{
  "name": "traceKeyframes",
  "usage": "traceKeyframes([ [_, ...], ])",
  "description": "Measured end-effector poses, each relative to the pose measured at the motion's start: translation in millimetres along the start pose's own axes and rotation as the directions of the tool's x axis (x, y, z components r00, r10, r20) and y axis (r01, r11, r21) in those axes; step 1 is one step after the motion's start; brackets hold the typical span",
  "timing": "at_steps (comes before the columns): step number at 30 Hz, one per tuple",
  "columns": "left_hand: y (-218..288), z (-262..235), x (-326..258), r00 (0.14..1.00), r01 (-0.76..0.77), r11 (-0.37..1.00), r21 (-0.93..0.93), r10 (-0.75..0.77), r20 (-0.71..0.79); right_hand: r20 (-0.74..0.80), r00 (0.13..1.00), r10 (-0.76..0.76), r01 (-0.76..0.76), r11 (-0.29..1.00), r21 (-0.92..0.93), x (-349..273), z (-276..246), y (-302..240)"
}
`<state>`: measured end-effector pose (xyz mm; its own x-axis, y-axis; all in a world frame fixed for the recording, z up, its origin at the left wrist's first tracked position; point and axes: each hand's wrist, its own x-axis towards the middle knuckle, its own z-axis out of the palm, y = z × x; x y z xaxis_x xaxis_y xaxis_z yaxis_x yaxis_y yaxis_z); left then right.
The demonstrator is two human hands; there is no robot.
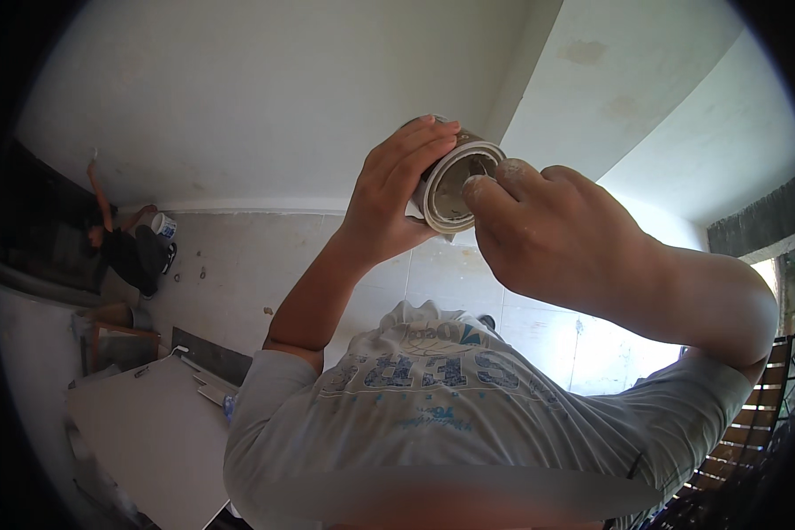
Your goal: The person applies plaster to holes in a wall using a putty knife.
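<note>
Item count: one roll of tape [455,184], held up between two hands, the left [396,196] and the right [552,231]. One flat grey board [146,433] lies low on the left. One other person [131,249] works at the far left, beside one white bucket [163,226].

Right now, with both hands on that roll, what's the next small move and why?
Probably peel the loose end free: the left hand wraps the roll steady, while the right hand's fingertips pinch at its open end, so the grip for a pull looks set.
</note>
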<state>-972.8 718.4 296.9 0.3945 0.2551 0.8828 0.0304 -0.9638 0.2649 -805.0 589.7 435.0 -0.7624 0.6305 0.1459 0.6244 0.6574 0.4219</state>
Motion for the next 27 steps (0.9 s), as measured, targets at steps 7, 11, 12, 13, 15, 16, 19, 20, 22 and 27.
traceKeyframes([
  [7,-1,-1,-2,0.999,0.017,1.000,0.017,-0.018,0.031,0.075,0.996,-0.041,0.039,0.999,0.033,10,-2,7],
  [11,-1,3,-5,0.999,-0.009,1.000,0.011,0.008,0.046,0.126,0.992,-0.029,0.009,0.988,0.155,9,1,5],
  [12,-2,4,-6,0.998,-0.021,1.000,0.020,0.020,0.056,0.126,0.992,-0.024,0.004,0.987,0.158,9,1,5],
  [13,-2,5,-6,0.998,-0.021,1.000,0.017,0.020,0.061,0.175,0.984,-0.024,-0.005,0.986,0.164,9,3,5],
  [15,0,6,-6,0.997,-0.007,1.000,-0.014,0.008,0.073,0.224,0.974,-0.018,-0.022,0.985,0.172,11,1,5],
  [16,0,7,-6,0.997,-0.008,1.000,-0.018,0.009,0.078,0.360,0.933,-0.022,-0.048,0.982,0.185,15,-5,6],
  [19,3,7,-9,0.994,0.039,0.994,-0.105,-0.028,0.110,0.477,0.879,-0.017,-0.129,0.953,0.273,9,-2,12],
  [20,3,7,-11,0.991,0.063,0.989,-0.137,-0.046,0.124,0.467,0.884,-0.008,-0.175,0.922,0.347,6,0,13],
  [22,3,9,-14,0.987,0.085,0.981,-0.176,-0.059,0.150,0.404,0.911,0.085,-0.207,0.941,0.267,18,-24,8],
  [27,0,9,-18,0.988,0.107,0.978,-0.180,-0.085,0.126,0.366,0.901,0.232,-0.403,0.757,0.515,13,1,40],
])
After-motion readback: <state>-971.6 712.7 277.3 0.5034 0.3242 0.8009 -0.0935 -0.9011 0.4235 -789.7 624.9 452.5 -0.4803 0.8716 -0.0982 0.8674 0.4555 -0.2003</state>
